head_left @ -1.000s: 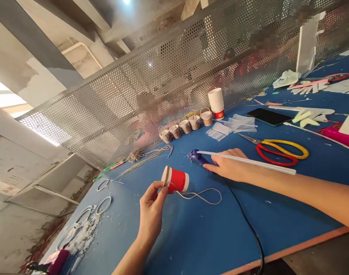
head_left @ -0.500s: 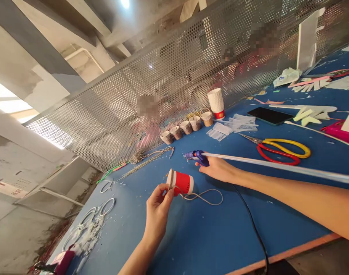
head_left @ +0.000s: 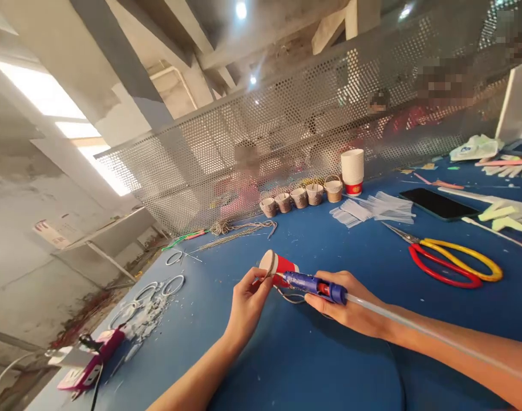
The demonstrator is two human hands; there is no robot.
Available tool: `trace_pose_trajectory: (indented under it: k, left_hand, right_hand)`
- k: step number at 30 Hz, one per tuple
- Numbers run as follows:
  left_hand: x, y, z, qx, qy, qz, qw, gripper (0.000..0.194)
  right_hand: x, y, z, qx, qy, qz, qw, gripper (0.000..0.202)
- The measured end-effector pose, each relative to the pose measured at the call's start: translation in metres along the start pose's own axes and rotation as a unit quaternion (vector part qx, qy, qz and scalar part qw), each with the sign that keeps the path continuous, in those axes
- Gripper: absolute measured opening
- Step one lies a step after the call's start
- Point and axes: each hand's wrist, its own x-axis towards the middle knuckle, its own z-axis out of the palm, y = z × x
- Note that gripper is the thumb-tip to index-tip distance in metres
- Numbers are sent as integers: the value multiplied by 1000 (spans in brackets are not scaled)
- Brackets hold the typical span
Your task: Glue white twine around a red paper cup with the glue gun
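Cup [head_left: 290,265]: red and white paper cup, it lies tilted on its side between both hands, with one round white end facing to the left; whether it rests on the table [head_left: 312,365], I cannot tell.
Left hand [head_left: 250,297]: thumb and fingers are nearly closed, and they pinch the edge of this white end together with the twine [head_left: 272,261].
Twine path: it goes along the edge of the cup, and a loose loop shows below the cup, between the two hands.
Right hand [head_left: 344,297]: it is curled around the blue glue gun [head_left: 312,285], with the thumb underneath in view.
Glue gun tip: it points to the left hand and is just beside its fingertips; contact with the cup is not clear.
Glue stick [head_left: 397,319]: clear, it comes out behind the gun and passes over the right forearm.
Scissors [head_left: 453,275]: red and yellow handles, to the right of the right hand and farther away.
Clear strips [head_left: 387,208]: beyond the right hand, near the black phone [head_left: 432,204].
Small cups [head_left: 300,199]: five in a row, beyond both hands, beside a cup stack [head_left: 352,168].
Power strip [head_left: 89,362]: pink, well to the left of the left hand.
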Motion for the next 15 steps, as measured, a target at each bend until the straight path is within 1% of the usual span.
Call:
trace_pose_trajectory:
  k: [4, 7, 9, 12, 15]
  left_hand:
    - [-1, -3, 0, -28, -15, 15, 999, 19]
    - [0, -7, 2, -44, -18, 23, 999, 16]
    - [0, -9, 3, -48, -17, 24, 998, 15]
    - [1, -9, 5, -53, -23, 19, 998, 16]
    - [1, -9, 6, -53, -31, 13, 998, 17]
  right_hand:
    - [-2, 6, -3, -36, -7, -21, 999, 23]
    - [-5, 8, -4, -78, 23, -30, 996, 26]
    - [-8, 9, -4, -88, 36, -30, 995, 26]
    - [-11, 8, -4, -92, 42, -34, 994, 26]
    - [-11, 7, -3, -116, 44, -67, 990, 28]
